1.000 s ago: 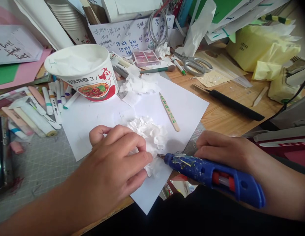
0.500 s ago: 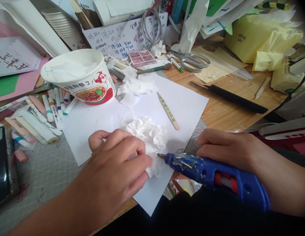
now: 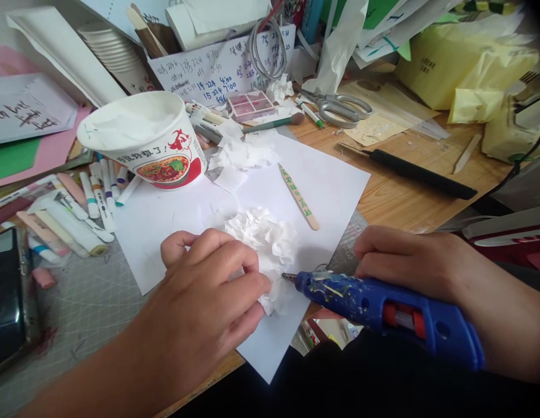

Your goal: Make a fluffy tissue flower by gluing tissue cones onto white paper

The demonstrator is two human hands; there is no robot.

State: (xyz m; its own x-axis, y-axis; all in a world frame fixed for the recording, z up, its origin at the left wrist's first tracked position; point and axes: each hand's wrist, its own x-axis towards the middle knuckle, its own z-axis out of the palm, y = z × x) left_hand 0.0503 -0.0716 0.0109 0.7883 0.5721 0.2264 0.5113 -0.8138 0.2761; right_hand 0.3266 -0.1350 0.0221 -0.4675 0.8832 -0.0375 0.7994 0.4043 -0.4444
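Observation:
My left hand is closed, its fingertips pinching the near left edge of a crumpled white tissue paper piece. That piece lies on a white paper sheet. From the right, my right hand is wrapped round a blue hot glue gun, stained with dried glue. Its metal nozzle points left and ends at the tissue near my left fingertips; I cannot tell whether it touches. A flat wooden stick with green lettering rests on the sheet beyond the tissue.
A paper bowl holding white paper stands at the back left, beside several markers. More crumpled tissue lies behind. Scissors and a black-handled tool lie at the back right. A dark phone-like object sits at far left.
The glue gun and my right hand have shifted very slightly right. My left hand keeps its grip on the tissue. The whole view has moved a little.

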